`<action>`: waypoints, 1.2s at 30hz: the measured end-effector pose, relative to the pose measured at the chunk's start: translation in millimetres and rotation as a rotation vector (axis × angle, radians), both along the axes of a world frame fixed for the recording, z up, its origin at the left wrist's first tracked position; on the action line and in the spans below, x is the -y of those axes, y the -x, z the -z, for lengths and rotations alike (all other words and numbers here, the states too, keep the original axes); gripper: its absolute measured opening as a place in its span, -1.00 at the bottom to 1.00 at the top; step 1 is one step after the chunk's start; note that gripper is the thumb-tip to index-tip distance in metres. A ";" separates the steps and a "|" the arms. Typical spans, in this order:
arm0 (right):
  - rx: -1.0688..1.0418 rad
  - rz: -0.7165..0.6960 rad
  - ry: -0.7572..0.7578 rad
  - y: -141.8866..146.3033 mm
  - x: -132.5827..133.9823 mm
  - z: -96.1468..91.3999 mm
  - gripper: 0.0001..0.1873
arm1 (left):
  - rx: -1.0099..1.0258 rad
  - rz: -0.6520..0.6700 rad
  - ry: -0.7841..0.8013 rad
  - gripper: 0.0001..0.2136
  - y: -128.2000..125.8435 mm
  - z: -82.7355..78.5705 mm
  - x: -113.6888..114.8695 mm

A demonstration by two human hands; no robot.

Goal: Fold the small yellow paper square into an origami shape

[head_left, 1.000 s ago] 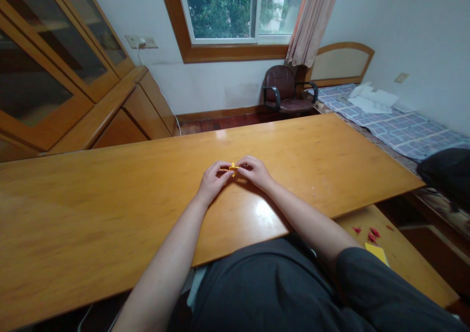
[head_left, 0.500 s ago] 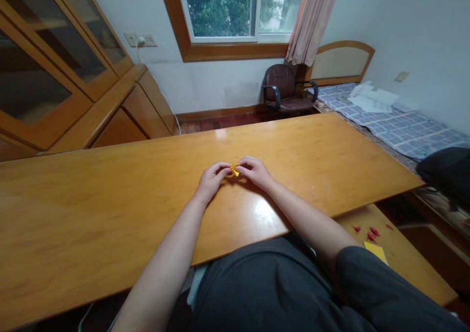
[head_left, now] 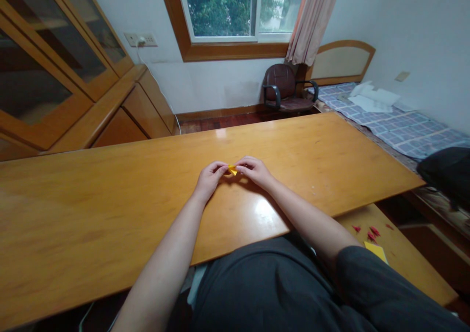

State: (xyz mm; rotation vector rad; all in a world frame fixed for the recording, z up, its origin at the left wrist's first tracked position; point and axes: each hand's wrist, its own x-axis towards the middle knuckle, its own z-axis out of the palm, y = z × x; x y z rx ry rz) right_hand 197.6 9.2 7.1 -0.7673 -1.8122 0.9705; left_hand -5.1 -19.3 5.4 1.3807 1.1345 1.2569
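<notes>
A small piece of folded yellow paper is pinched between both hands, just above the wooden table. My left hand grips its left side between thumb and fingers. On the other side, my right hand holds the paper's right end in a pinch. One pointed flap hangs down toward me between the fingertips. The rest of the folds are too small or too covered by fingers to make out.
A lower wooden surface at the right bears several small red folded-paper pieces and a yellow paper stack. Beyond the table stands a brown armchair. A bed lies right, with a black bag nearby. Glass-door cabinets line the left.
My left hand has shifted slightly left along the yellow paper, and the paper shows a slightly different shape between the fingertips. My right hand stays almost in place.
</notes>
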 end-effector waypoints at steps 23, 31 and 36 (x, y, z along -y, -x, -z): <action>0.185 0.128 -0.160 6.5 2.6 7.0 -0.83 | -0.012 0.047 0.001 -0.56 -4.2 5.2 -0.7; 0.216 0.148 -0.162 6.6 2.1 8.3 -0.80 | 0.012 0.076 0.012 -0.57 -4.0 9.4 -2.4; 0.222 0.174 -0.135 6.9 1.6 8.7 -0.80 | -0.019 0.069 0.037 -0.64 -5.7 6.1 -0.5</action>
